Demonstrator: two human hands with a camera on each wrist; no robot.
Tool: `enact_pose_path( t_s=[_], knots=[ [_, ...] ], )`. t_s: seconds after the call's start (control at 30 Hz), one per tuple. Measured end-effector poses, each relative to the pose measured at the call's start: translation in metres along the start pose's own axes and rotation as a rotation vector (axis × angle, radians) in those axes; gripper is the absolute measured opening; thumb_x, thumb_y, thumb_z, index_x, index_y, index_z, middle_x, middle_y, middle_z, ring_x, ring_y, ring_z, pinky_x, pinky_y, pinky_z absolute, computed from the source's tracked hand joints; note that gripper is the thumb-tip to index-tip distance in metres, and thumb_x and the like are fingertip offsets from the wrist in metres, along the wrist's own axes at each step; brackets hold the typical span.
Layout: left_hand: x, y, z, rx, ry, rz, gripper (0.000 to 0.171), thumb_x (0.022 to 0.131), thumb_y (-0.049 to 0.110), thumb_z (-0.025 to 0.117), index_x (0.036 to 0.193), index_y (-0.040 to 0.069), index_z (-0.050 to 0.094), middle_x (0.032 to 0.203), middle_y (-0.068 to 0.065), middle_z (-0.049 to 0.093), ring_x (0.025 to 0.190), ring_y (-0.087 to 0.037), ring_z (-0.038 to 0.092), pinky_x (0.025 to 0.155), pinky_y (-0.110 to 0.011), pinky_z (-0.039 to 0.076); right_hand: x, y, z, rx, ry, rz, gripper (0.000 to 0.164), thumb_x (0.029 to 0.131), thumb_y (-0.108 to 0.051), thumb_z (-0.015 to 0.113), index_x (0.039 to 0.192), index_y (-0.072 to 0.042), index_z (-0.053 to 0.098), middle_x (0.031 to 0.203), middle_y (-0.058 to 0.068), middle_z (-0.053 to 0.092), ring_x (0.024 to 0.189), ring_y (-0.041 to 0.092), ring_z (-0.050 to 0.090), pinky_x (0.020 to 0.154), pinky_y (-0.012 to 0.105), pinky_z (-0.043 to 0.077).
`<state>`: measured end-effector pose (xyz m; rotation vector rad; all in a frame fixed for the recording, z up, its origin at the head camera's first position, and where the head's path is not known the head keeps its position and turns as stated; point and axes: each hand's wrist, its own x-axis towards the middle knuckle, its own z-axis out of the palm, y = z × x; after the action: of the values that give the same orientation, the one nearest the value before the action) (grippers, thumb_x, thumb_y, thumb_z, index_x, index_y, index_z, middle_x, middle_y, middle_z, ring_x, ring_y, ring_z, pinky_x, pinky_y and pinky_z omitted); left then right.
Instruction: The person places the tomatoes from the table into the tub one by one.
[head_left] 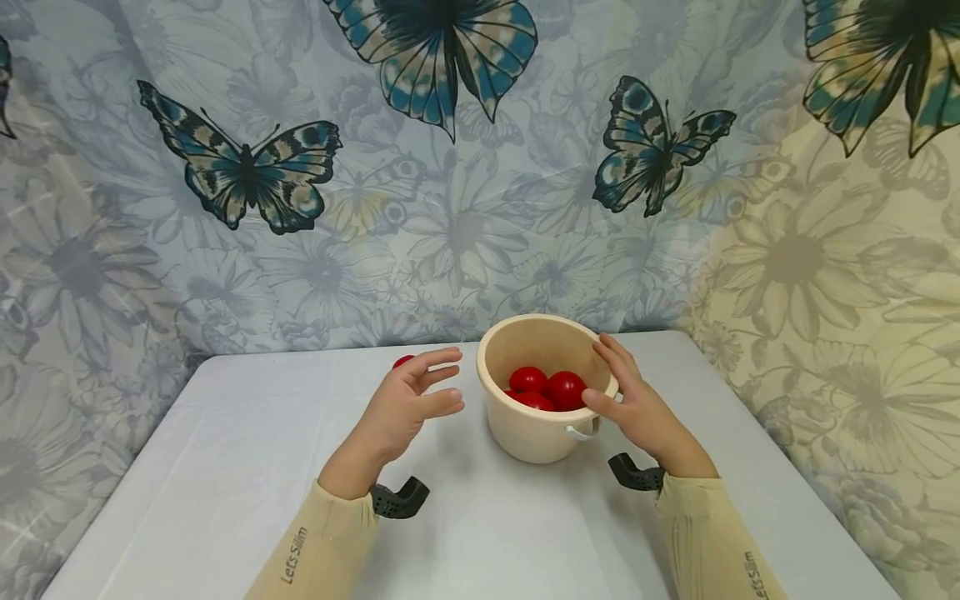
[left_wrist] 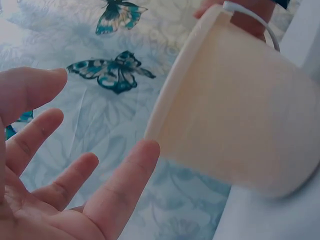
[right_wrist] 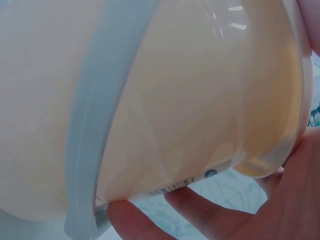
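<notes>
A cream plastic bucket [head_left: 536,437] stands upright on the table, with several shiny red balls [head_left: 565,391] inside. My right hand [head_left: 637,408] grips its right rim, thumb over the rim and fingers along the outer wall. In the right wrist view, fingertips [right_wrist: 187,200] touch the wall near a small printed label [right_wrist: 200,177], and the pale handle [right_wrist: 100,110] hangs across it. To the left of the bucket, my left hand [head_left: 397,408] holds nothing, its fingers spread towards the rim. Another red ball [head_left: 403,361] lies beyond that hand, mostly hidden by it.
A white cloth covers the table [head_left: 225,467]. Close behind its far edge hangs a fabric backdrop [head_left: 465,233] with butterflies and flowers, which also runs along both sides. Each wrist wears a black camera mount [head_left: 401,498].
</notes>
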<state>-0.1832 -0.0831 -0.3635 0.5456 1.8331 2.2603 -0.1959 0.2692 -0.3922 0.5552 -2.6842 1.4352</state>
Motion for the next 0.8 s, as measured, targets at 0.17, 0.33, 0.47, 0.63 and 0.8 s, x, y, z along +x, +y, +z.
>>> enact_pose_path(
  t_s=[0.17,0.33,0.47,0.63,0.8],
  knots=[
    [-0.010,-0.008,-0.024,0.036,0.055,-0.020,0.055,0.089,-0.007,0.069,0.141,-0.003,0.050,0.148,-0.016,0.040,0.138,-0.037,0.035,0.091,-0.044,0.054,0.000,0.001,-0.001,0.002,0.005,-0.003,0.080,0.096,-0.027,0.065,0.160,-0.013,0.019,0.165,-0.001,0.002,0.149,0.035,0.001,0.107,0.074,0.017],
    [-0.022,-0.018,-0.050,0.045,0.116,-0.055,0.055,0.091,-0.004,0.068,0.142,-0.003,0.048,0.152,-0.014,0.035,0.138,-0.037,0.034,0.090,-0.044,0.055,0.000,0.002,-0.001,0.012,0.001,-0.009,0.080,0.097,-0.026,0.065,0.160,-0.013,0.018,0.165,0.000,0.002,0.149,0.036,0.001,0.107,0.074,0.018],
    [-0.030,-0.026,-0.069,0.073,0.166,-0.093,0.055,0.092,0.000,0.069,0.143,-0.002,0.048,0.154,-0.014,0.033,0.138,-0.036,0.036,0.091,-0.044,0.054,0.000,0.002,-0.001,0.018,0.005,-0.011,0.079,0.097,-0.026,0.065,0.160,-0.012,0.019,0.165,0.001,0.002,0.149,0.036,0.001,0.107,0.073,0.018],
    [-0.039,-0.037,-0.092,0.099,0.224,-0.151,0.057,0.092,0.000,0.069,0.144,-0.002,0.045,0.152,-0.021,0.035,0.139,-0.040,0.035,0.092,-0.044,0.053,0.000,0.002,0.000,0.017,0.010,-0.012,0.079,0.096,-0.025,0.065,0.160,-0.013,0.020,0.165,0.001,0.003,0.149,0.035,0.002,0.108,0.073,0.018],
    [-0.048,-0.046,-0.112,0.112,0.262,-0.188,0.060,0.093,0.000,0.068,0.146,-0.003,0.042,0.154,-0.021,0.031,0.140,-0.040,0.032,0.092,-0.043,0.054,-0.001,0.003,0.000,0.018,0.013,-0.008,0.079,0.096,-0.025,0.065,0.160,-0.013,0.020,0.165,0.001,0.003,0.149,0.035,0.002,0.108,0.073,0.018]
  ],
)
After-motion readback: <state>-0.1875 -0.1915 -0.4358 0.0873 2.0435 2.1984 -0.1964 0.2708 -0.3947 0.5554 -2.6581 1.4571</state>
